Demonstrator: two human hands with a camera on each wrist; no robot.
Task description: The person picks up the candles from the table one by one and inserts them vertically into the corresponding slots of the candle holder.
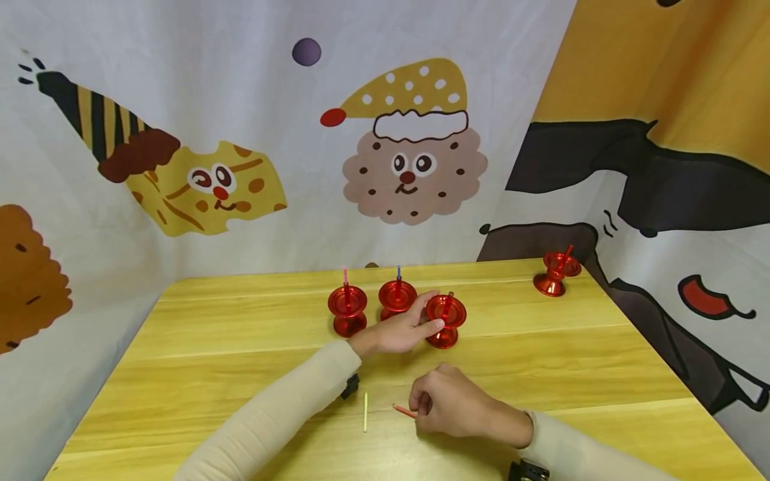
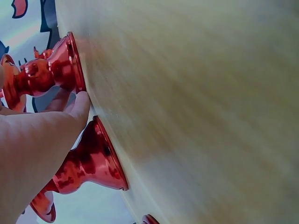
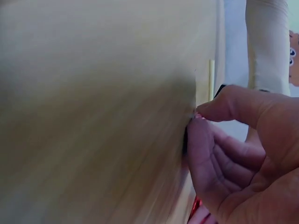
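My left hand (image 1: 402, 331) grips a shiny red metal candle holder (image 1: 444, 337), thumb against its near side and the other fingers reaching behind it. In the left wrist view, fingers touch the flared foot of that holder (image 2: 65, 65), which stands upright at the table surface. Nearer me, my right hand (image 1: 454, 404) pinches a thin red candle (image 1: 403, 410) between thumb and forefinger, low over the table. Most of this candle shows to the left of the fingertips; its other end is hidden by the hand. A thin yellow candle (image 1: 365, 412) lies on the table to its left.
Left of the gripped holder stand a red holder with a blue candle (image 1: 398, 272) and another with a pink candle (image 1: 345, 276). A further red holder (image 1: 550, 285) stands at the wooden table's (image 1: 240, 310) far right corner. A cartoon-printed curtain (image 1: 240, 67) hangs behind.
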